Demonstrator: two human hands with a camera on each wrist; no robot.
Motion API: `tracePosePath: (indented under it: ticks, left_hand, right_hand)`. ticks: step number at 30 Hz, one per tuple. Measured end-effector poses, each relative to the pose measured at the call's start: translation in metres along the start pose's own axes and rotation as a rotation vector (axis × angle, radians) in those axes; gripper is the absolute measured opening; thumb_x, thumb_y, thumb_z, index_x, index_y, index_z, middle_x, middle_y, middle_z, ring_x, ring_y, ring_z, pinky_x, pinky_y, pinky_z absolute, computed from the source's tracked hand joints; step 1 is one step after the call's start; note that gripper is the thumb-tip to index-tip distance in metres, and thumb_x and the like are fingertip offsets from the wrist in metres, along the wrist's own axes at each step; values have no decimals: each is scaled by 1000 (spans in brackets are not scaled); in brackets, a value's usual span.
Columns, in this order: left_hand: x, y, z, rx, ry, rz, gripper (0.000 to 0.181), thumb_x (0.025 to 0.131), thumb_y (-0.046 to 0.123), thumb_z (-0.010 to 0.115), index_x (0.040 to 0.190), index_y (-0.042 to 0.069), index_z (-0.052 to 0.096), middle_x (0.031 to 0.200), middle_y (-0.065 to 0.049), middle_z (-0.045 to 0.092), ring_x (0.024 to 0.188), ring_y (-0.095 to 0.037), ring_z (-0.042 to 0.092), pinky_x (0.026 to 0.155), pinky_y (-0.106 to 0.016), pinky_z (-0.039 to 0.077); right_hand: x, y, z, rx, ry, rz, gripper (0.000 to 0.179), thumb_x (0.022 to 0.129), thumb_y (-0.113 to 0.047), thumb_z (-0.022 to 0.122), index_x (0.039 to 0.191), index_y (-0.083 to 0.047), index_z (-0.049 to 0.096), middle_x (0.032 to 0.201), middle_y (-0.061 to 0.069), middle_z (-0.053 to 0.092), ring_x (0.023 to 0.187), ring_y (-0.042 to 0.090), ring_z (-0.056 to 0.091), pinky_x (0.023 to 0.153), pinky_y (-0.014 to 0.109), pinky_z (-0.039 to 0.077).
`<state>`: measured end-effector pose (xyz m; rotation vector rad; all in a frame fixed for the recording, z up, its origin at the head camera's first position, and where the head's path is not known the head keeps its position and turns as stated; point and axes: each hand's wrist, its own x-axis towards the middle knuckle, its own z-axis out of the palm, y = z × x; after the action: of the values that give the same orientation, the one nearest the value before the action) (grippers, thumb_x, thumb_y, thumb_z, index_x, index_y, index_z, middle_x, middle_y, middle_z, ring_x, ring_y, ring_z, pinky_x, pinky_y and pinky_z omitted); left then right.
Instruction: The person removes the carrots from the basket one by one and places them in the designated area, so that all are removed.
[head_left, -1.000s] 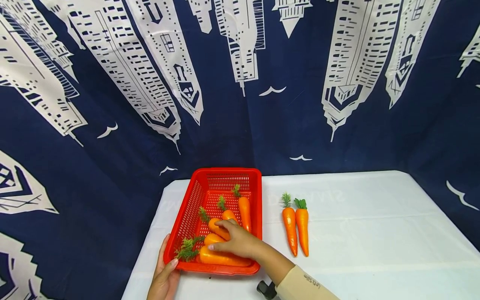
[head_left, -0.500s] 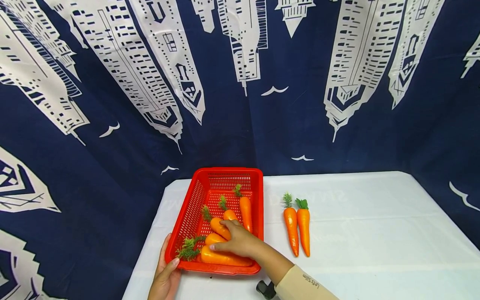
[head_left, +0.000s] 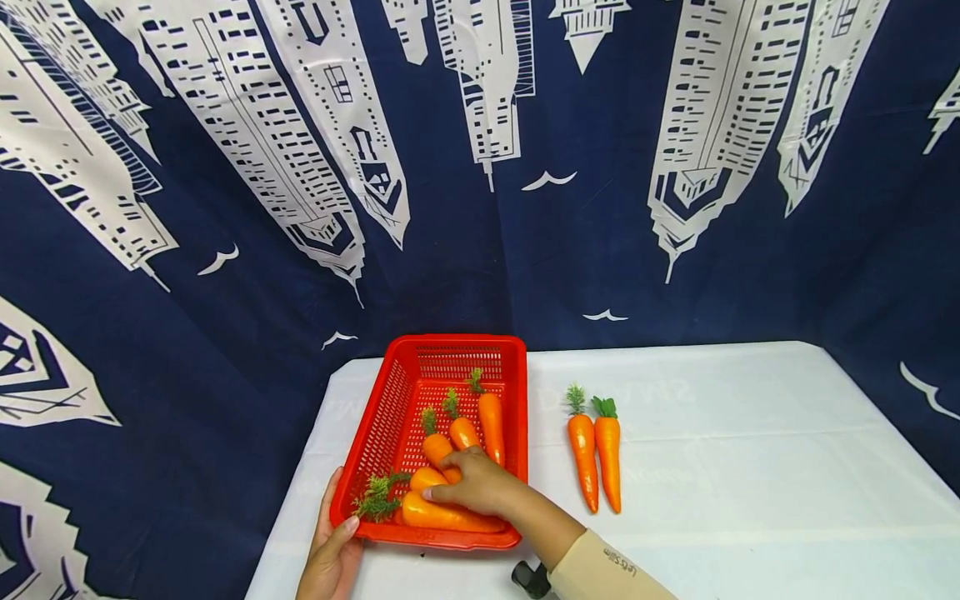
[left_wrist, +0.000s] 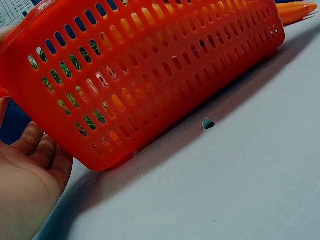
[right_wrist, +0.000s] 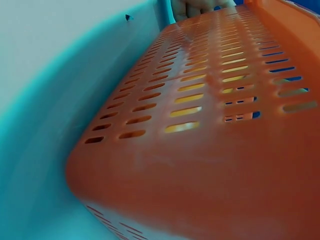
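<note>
On a white table (head_left: 712, 467), carrots (head_left: 442, 511) in a red basket (head_left: 520, 400) appear mid-rearrangement.

At left, the left hand (head_left: 333, 552) grips the basket's near-left corner, thumb on the rim. Inside, a middle carrot (head_left: 437, 451) has just turned, lying closer to parallel with its neighbours (head_left: 463, 431) rightward; the arranging seems to be advancing. The right hand (head_left: 477, 483) covers its lower end, thumb and forefinger spread; whether it pinches is hidden. Farther right, two loose carrots (head_left: 582, 458) lie side by side.

R sleeve (head_left: 600, 579) is beige w/ small dk lettering (head_left: 619, 562) nr cuff (head_left: 567, 553).
</note>
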<state>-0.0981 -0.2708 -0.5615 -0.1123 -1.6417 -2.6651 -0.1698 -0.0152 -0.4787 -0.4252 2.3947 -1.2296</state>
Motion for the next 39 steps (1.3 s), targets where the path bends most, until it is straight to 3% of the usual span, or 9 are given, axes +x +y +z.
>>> tracePosePath:
  ticks: [7, 17, 22, 26, 32, 39]
  left_hand:
    - [0, 0, 0, -13, -6, 15, 80, 100, -6, 39, 163, 15, -6, 154, 17, 33, 136, 6, 47, 110, -15, 43]
    - [-1, 0, 0, -39, -50, 47, 75, 101, -6, 37, 162, 27, 9, 153, 20, 36, 138, 4, 46, 111, -16, 42]
    - [-1, 0, 0, -29, -27, 27, 76, 101, -6, 38, 162, 26, 7, 153, 20, 35, 137, 5, 46, 110, -16, 43]
    - [-1, 0, 0, -43, -58, 48, 75, 101, -6, 37, 162, 28, 9, 154, 19, 35, 137, 4, 46, 111, -16, 42]
    - [-1, 0, 0, -53, -75, 58, 76, 101, -6, 36, 163, 23, 2, 154, 20, 36, 137, 4, 46, 110, -17, 43]
    - [-1, -2, -2, -60, -88, 68, 72, 101, -6, 36, 160, 28, 11, 153, 21, 38, 138, 4, 47, 111, -16, 43]
  right_hand:
    - [0, 0, 0, -2, -10, -16, 54, 86, -43, 77, 127, -9, 68, 130, 19, 56, 120, 32, 57, 106, 56, 45]
    - [1, 0, 0, 15, 46, -82, 31, 91, -16, 73, 121, -12, 71, 133, 16, 64, 130, 37, 55, 110, 56, 44]
    - [1, 0, 0, -1, 61, -85, 42, 92, -10, 70, 134, -14, 64, 141, 17, 60, 136, 38, 52, 113, 57, 42]
    - [1, 0, 0, 23, 67, -70, 56, 93, -9, 68, 147, -9, 51, 142, 19, 58, 133, 37, 55, 112, 56, 43]
    - [1, 0, -1, 72, 67, -67, 57, 93, -8, 66, 147, -1, 49, 141, 22, 58, 131, 37, 55, 111, 56, 44]
    - [0, 1, -2, 135, 67, -64, 53, 94, -9, 62, 145, -1, 51, 146, 21, 54, 135, 36, 51, 113, 58, 41]
